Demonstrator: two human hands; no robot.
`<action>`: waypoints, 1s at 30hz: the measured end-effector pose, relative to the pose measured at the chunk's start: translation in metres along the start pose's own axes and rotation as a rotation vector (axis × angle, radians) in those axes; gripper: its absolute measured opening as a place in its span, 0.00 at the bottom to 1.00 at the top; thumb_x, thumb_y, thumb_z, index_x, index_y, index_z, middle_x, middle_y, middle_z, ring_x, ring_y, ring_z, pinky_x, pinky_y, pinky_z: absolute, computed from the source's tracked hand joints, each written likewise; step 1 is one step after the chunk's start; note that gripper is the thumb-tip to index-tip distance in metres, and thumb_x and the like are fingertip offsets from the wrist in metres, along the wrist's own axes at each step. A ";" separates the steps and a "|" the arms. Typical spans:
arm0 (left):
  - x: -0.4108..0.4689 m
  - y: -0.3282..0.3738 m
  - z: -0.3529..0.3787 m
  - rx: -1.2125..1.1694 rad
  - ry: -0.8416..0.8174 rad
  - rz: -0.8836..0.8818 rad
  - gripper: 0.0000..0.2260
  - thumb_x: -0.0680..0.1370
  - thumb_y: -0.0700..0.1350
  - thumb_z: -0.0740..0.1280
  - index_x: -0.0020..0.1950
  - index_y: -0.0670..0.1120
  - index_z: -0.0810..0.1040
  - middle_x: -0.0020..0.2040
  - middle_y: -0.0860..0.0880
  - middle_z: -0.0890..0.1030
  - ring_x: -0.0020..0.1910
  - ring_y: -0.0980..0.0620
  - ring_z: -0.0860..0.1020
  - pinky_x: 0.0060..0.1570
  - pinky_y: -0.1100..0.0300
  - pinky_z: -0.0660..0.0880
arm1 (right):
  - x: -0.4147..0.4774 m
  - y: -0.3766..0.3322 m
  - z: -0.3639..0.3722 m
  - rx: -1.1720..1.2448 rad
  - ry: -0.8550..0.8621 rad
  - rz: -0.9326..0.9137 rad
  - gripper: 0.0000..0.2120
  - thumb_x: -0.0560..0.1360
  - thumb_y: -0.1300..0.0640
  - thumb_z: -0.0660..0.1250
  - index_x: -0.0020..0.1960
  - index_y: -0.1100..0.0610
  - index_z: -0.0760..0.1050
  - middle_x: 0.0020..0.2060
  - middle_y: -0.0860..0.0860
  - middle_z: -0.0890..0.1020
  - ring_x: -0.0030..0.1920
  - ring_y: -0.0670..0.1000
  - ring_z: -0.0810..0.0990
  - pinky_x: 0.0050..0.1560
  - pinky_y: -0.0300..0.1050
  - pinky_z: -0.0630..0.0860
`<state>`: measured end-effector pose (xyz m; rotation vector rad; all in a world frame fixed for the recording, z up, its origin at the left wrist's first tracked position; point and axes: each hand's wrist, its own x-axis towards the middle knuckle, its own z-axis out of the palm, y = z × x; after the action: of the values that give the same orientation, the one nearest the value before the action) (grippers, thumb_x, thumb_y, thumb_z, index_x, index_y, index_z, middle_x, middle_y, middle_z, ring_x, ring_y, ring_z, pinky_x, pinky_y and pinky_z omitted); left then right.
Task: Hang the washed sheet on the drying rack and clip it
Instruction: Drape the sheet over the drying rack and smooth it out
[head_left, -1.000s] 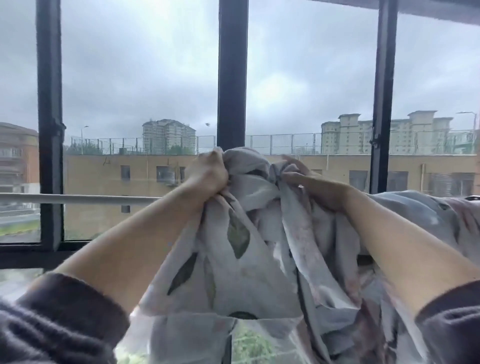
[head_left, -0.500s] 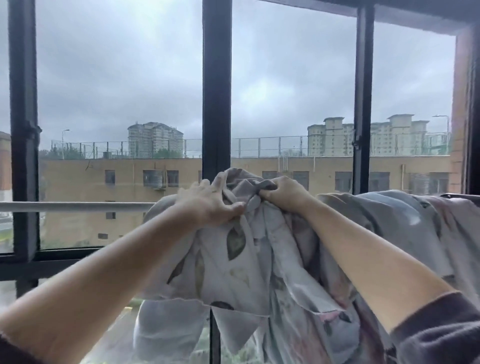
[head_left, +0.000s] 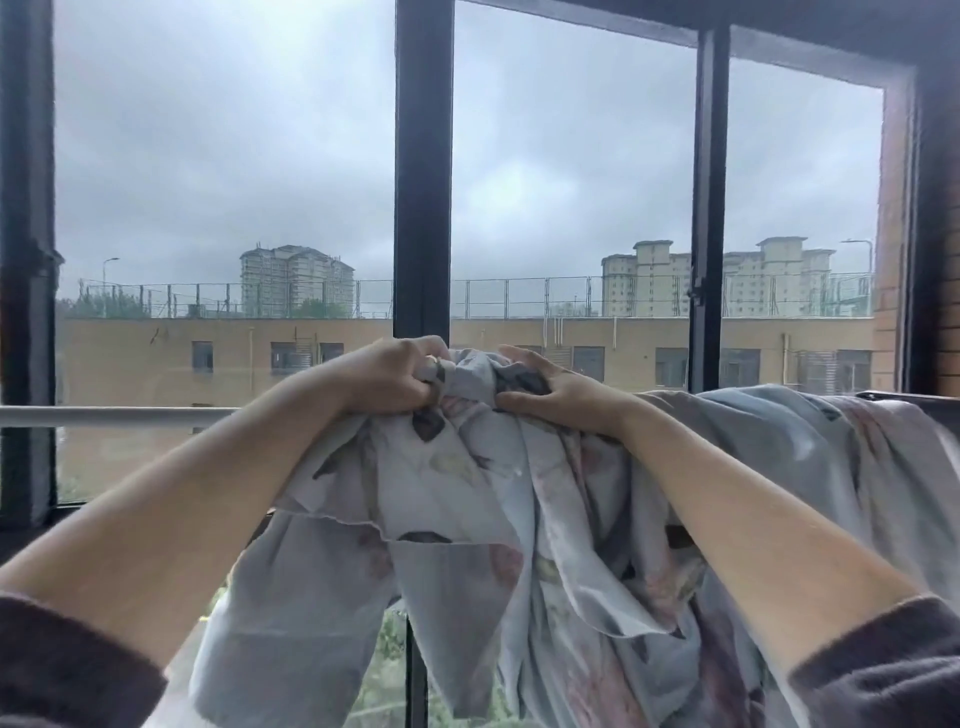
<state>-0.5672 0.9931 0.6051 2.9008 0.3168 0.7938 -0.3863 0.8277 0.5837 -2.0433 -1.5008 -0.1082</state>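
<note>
Sheet (head_left: 467, 499) lay bunched over the rail (head_left: 114, 415); our left hand (head_left: 389, 376) and right hand (head_left: 550, 395) both gripped its gathered top.

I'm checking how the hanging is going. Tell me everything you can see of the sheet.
The sheet is thin, pale blue-grey cloth printed with dark leaves and faded pink motifs. It is creased and bunched, draped over the rail on the right, with loose folds hanging below. The left hand and right hand each grip its gathered top, close together. No clip shows on it.
</note>
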 end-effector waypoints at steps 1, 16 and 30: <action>0.005 -0.002 0.001 -0.086 0.009 -0.009 0.13 0.72 0.45 0.65 0.56 0.54 0.75 0.46 0.50 0.81 0.47 0.52 0.78 0.40 0.65 0.72 | 0.001 -0.002 0.000 0.023 -0.011 -0.017 0.30 0.70 0.34 0.66 0.70 0.32 0.59 0.64 0.40 0.74 0.62 0.45 0.73 0.66 0.44 0.68; -0.045 0.034 0.046 0.289 0.224 0.004 0.37 0.65 0.73 0.63 0.70 0.64 0.55 0.68 0.50 0.62 0.64 0.46 0.67 0.58 0.45 0.70 | 0.020 -0.005 0.008 -0.160 0.147 0.321 0.12 0.74 0.55 0.65 0.33 0.58 0.75 0.37 0.54 0.80 0.40 0.54 0.78 0.48 0.49 0.77; 0.027 0.021 0.020 0.062 0.240 -0.341 0.03 0.73 0.43 0.64 0.38 0.47 0.75 0.46 0.44 0.80 0.46 0.43 0.78 0.40 0.57 0.69 | -0.004 -0.014 0.010 -0.106 -0.025 0.150 0.07 0.78 0.46 0.61 0.44 0.45 0.75 0.42 0.43 0.76 0.51 0.48 0.73 0.57 0.44 0.70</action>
<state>-0.5304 0.9774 0.6044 2.6927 0.8454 1.0816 -0.4028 0.8320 0.5801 -2.2422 -1.3771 -0.1053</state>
